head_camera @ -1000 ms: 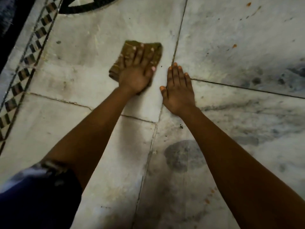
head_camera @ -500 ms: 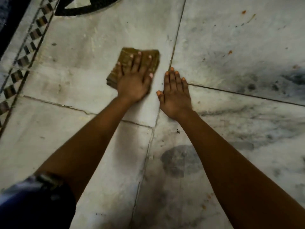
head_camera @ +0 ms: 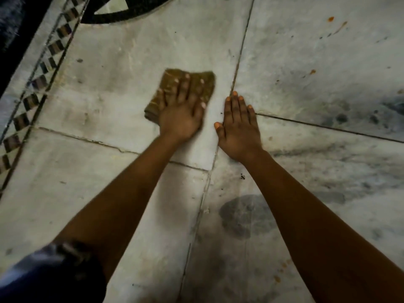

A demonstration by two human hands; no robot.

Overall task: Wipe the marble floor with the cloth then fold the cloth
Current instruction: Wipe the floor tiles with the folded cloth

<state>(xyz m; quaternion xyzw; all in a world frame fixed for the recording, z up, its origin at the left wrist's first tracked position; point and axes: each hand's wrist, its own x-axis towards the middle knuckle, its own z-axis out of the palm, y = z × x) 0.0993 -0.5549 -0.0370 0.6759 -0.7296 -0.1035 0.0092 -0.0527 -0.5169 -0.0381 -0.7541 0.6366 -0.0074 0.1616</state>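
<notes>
Left hand (head_camera: 181, 114) flat, fingers spread, pressing folded brown cloth (head_camera: 203, 84); right hand (head_camera: 238, 130) flat on veined marble floor (head_camera: 109, 88).

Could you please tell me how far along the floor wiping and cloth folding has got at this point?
Wiping is in hand: the left hand presses flat on the bunched brown cloth against the marble floor, while the right hand rests flat beside it. Left to do: orange specks and a dark patch remain unwiped, and the cloth is not yet neatly folded.
</notes>
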